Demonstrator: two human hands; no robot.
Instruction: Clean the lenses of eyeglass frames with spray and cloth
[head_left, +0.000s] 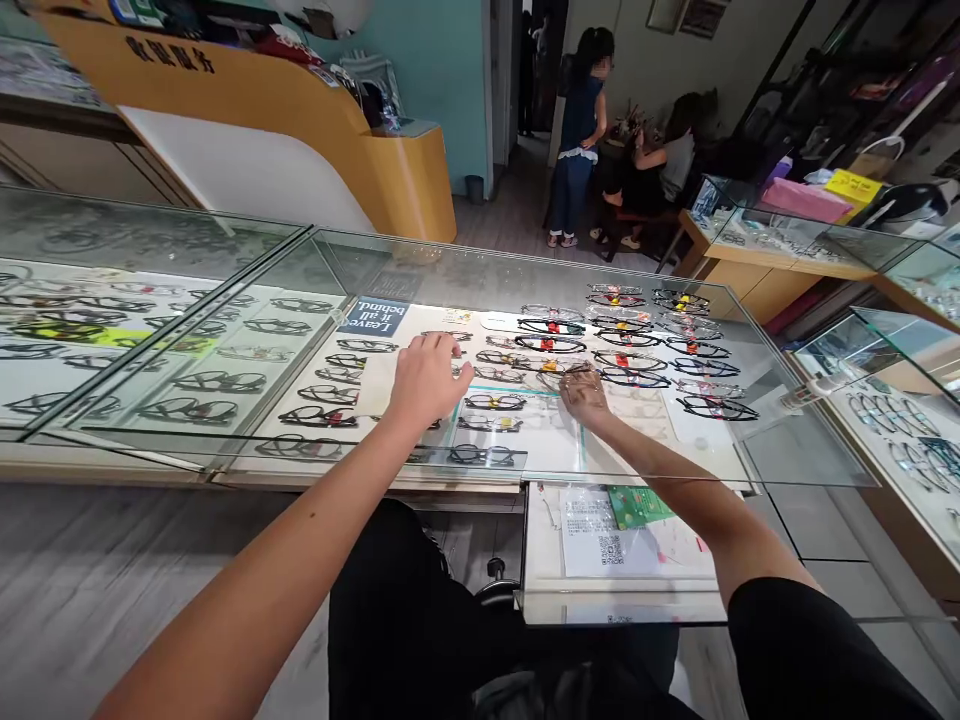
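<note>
My left hand (429,378) rests palm down on the glass top of the display case (450,262), its fingers slightly apart and holding nothing. Through the glass I see my right hand (583,395) inside the case, low over the white display surface. Its fingers are curled at a pair of eyeglasses (553,379) with thin frames; glare partly blurs the grip. Rows of dark-framed eyeglasses (551,343) with small red and yellow tags lie just beyond that hand. Nearer to me, between the two hands, are more eyeglasses (493,402).
An open drawer (551,590) with a printed sheet (600,530) and a green card (637,507) juts out below my right arm. More glass cases stand left and right. Behind are a wooden counter (409,180), a standing person (581,140) and a seated person (667,165).
</note>
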